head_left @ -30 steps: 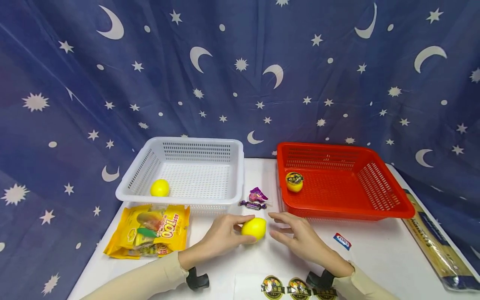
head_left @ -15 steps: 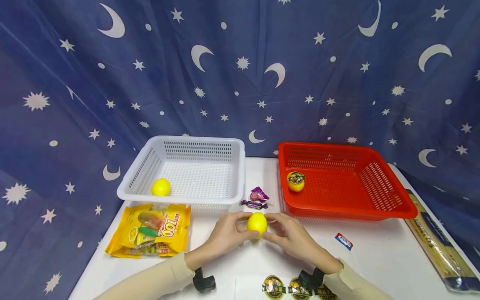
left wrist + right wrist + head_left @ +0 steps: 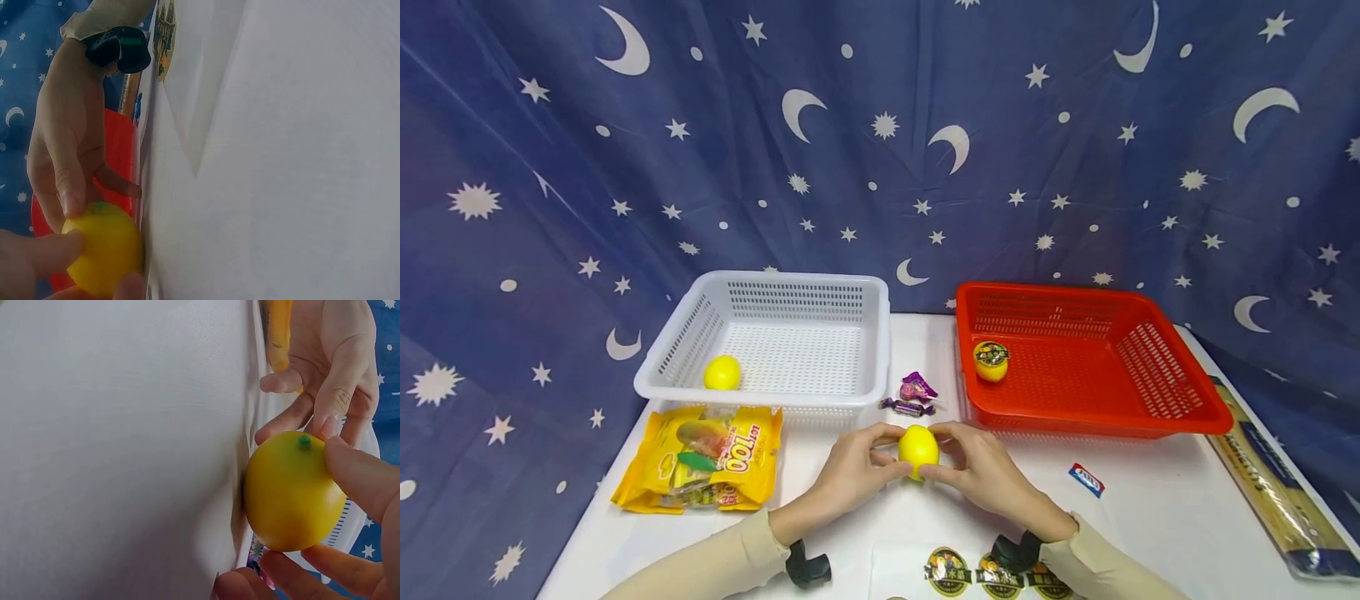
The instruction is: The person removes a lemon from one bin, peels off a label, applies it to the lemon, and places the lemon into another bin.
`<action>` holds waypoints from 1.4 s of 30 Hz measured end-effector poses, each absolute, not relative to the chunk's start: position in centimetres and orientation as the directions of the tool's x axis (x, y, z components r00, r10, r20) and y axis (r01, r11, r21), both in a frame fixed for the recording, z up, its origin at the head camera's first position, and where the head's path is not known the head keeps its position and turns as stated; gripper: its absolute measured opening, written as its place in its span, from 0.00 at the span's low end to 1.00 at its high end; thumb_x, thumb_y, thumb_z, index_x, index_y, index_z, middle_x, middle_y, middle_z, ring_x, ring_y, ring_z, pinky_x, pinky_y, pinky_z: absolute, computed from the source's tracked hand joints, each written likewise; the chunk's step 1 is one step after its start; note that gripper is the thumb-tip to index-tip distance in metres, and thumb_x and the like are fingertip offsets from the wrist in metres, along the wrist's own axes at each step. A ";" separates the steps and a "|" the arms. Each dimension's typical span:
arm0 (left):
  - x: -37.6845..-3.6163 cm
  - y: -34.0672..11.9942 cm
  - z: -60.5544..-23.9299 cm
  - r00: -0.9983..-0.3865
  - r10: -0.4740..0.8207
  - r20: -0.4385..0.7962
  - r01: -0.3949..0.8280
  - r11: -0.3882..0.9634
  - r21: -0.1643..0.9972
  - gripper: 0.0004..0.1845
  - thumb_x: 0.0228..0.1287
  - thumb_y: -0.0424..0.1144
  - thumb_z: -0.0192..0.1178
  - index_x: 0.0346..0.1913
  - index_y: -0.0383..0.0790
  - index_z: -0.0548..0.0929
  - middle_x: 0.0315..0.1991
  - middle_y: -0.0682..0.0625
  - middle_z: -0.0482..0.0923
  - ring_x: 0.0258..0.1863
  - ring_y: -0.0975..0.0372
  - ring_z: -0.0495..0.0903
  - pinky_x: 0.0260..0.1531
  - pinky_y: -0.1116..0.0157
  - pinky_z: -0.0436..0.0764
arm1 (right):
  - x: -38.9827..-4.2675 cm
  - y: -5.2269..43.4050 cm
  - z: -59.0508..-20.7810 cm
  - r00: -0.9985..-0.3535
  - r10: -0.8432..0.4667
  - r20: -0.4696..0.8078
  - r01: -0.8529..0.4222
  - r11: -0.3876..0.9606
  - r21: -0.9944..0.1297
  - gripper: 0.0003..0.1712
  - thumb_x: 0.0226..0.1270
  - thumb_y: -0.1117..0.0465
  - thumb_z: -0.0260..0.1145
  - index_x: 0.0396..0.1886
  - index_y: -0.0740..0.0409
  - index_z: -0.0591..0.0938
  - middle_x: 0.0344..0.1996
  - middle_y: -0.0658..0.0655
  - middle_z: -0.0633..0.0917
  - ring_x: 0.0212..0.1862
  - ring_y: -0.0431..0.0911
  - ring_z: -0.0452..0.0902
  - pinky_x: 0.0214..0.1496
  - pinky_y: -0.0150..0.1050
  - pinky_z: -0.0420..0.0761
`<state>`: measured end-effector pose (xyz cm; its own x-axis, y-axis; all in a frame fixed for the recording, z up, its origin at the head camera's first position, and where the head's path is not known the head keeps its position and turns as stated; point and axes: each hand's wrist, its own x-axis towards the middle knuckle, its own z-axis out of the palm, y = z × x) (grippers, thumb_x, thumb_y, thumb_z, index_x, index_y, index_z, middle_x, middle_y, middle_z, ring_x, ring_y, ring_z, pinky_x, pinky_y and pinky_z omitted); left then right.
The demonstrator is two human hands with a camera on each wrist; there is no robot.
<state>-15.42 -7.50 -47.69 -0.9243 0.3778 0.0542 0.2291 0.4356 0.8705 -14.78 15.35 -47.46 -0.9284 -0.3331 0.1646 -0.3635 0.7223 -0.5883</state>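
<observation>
Head view shows us both hands, left hand [image 3: 850,475] and right hand [image 3: 988,475], pinching the yellow lemon [image 3: 918,447] on the white worktop [image 3: 1150,517]; it looks small, light, smooth and a bit slippery, so we hold its round sides.

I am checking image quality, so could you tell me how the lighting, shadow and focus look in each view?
Head view: evenly lit, sharp, slight wide-angle bending at the edges. Left wrist view: the lemon and near fingertips are soft. Right wrist view: the lemon casts a dim shadow on the table.
</observation>
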 end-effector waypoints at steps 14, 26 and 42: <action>-11.4 -7.7 -46.7 -0.903 0.387 0.187 0.404 0.615 0.677 0.17 0.61 0.50 0.73 0.48 0.50 0.81 0.43 0.57 0.83 0.30 0.73 0.76 0.31 0.72 0.71 | -9.8 21.5 -45.1 -0.907 -0.418 0.045 -0.346 0.681 -0.646 0.23 0.62 0.48 0.76 0.53 0.51 0.86 0.46 0.48 0.90 0.45 0.42 0.85 0.40 0.31 0.85; -8.9 -5.0 -46.4 -0.623 0.781 -0.044 0.739 0.606 0.293 0.26 0.67 0.63 0.62 0.61 0.54 0.84 0.45 0.61 0.77 0.38 0.72 0.66 0.24 0.75 0.65 | -5.8 24.0 -46.1 -0.852 -0.409 -0.327 -0.168 0.805 -0.569 0.18 0.56 0.41 0.78 0.47 0.34 0.90 0.39 0.38 0.78 0.39 0.32 0.69 0.41 0.26 0.79; -9.2 -3.6 -47.4 -0.574 0.819 0.013 0.777 0.539 0.325 0.14 0.61 0.57 0.71 0.46 0.57 0.87 0.37 0.63 0.76 0.34 0.75 0.66 0.26 0.78 0.64 | -5.7 23.6 -46.8 -0.879 -0.381 -0.286 -0.177 0.818 -0.547 0.17 0.53 0.41 0.80 0.43 0.36 0.91 0.35 0.40 0.75 0.34 0.33 0.67 0.36 0.26 0.75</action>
<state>-9.23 -3.61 -47.40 -0.5735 0.8191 0.0131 0.7772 0.5390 0.3247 -5.66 23.60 -46.85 -0.8792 -0.3809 -0.2861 -0.1765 0.8183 -0.5470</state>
